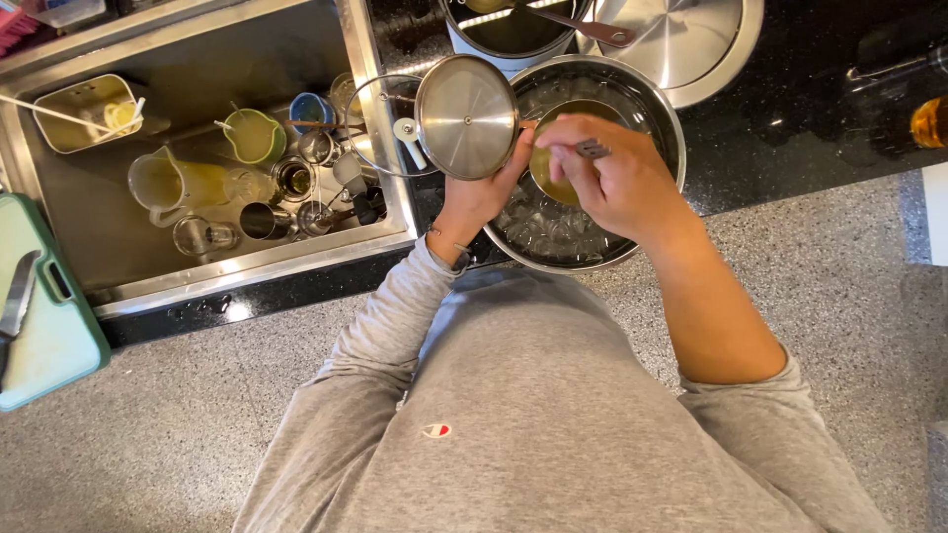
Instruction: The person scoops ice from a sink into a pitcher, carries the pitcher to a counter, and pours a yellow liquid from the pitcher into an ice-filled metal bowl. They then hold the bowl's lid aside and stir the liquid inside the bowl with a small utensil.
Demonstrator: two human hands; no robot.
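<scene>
Grey sweater (pixel 553 415); right hand (pixel 617 183) seemingly stirs pan (pixel 553 178).

Speckled grey floor (pixel 197 444) meets a glossy black countertop (pixel 790 118) with an inset steel sink (pixel 118 257).

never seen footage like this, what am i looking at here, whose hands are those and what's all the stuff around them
There is one picture, taken by a camera worn on a person's head and looking straight down, so you see their grey sweatshirt and both bare hands. No machine is involved. The left hand holds up a round shiny steel lid. The right hand grips a dark metal utensil handle over a small steel container of yellowish liquid. That container sits inside a large steel bowl of ice on a black speckled counter. To the left, a steel sink holds used jugs, cups and measuring cups. A green-rimmed cutting board lies at the far left.
</scene>
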